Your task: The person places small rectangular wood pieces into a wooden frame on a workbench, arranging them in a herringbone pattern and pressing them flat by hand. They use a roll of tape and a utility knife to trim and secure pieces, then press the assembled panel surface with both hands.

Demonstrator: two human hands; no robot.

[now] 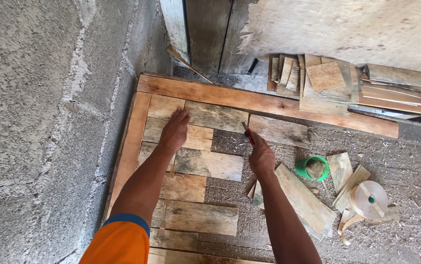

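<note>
My left hand lies flat, fingers spread, on a patchwork of thin wooden boards laid on the floor beside a concrete block wall. My right hand grips a red-and-black pencil, its tip at the edge of a grey weathered board. A bare gap of gritty floor shows between the boards just left of my right hand. A long orange-brown plank frames the far side of the boards, and another plank runs along the wall.
A green cup stands right of my right hand. Loose wood offcuts and a roll of tan tape lie beyond it. More scrap boards are stacked at the back. The block wall closes the left side.
</note>
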